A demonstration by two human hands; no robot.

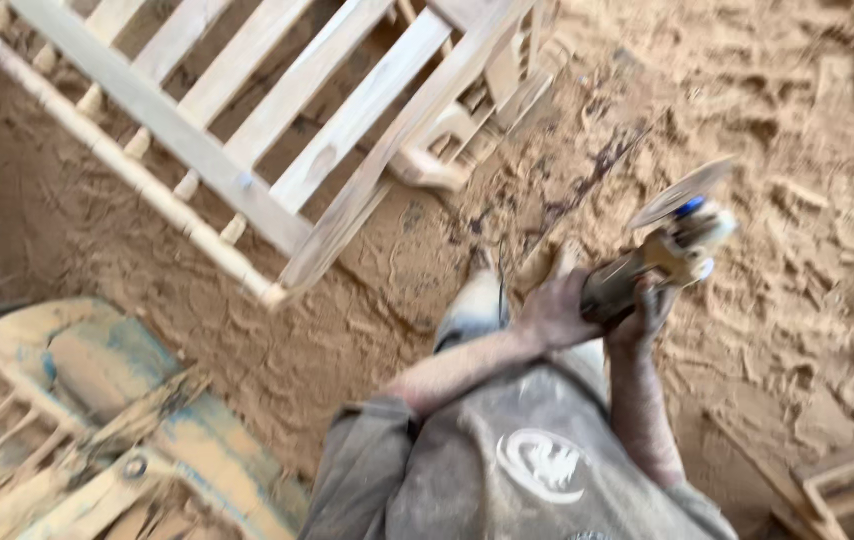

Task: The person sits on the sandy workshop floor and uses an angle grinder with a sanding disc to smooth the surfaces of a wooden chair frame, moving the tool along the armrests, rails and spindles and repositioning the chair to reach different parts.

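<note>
I hold a dust-caked angle grinder [662,255] in front of my body, its round disc [680,192] pointing up and to the right. My left hand [554,310] wraps the rear of the tool's body. My right hand [649,312] grips it from below, just behind the head. Both forearms and my grey shirt are coated in sawdust. My leg and foot [480,290] show below the hands. The picture is blurred by motion.
An unfinished slatted wooden chair frame [247,130] lies on the sawdust-covered ground [797,150] at the upper left. A blue, dust-covered machine or bench [107,400] stands at the lower left. Wooden offcuts [847,480] lie at the lower right.
</note>
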